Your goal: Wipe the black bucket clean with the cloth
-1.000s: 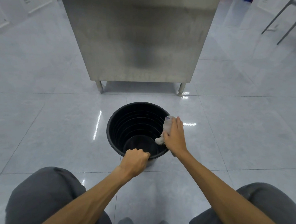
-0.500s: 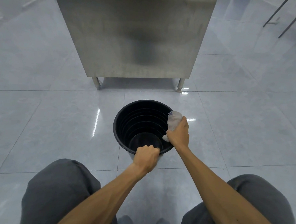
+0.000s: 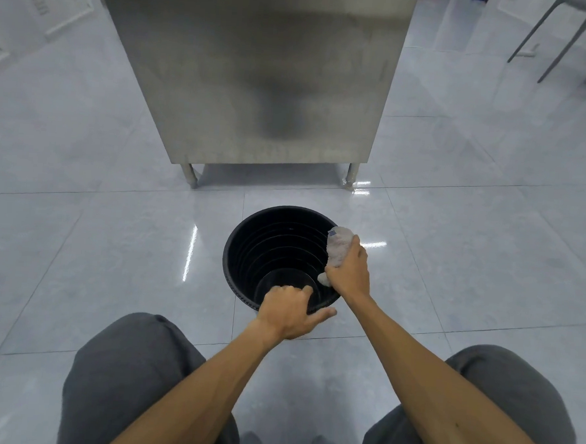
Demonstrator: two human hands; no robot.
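A black bucket (image 3: 248, 250) with a ribbed inner wall stands upright on the tiled floor, just in front of my knees. My left hand (image 3: 288, 310) grips its near rim, fingers curled over the edge and thumb outside. My right hand (image 3: 348, 271) holds a bunched grey-white cloth (image 3: 338, 245) pressed against the right side of the rim, with the cloth's lower end hanging inside the bucket.
A stainless steel cabinet (image 3: 259, 75) on short legs stands right behind the bucket. Grey chair legs (image 3: 549, 42) are at the far right. Glossy grey floor tiles (image 3: 94, 244) surround the bucket. My grey-trousered knees (image 3: 128, 366) frame the bottom of the view.
My right hand has slid the cloth further along the right rim, away from me. My left thumb now sticks out along the bucket's outside.
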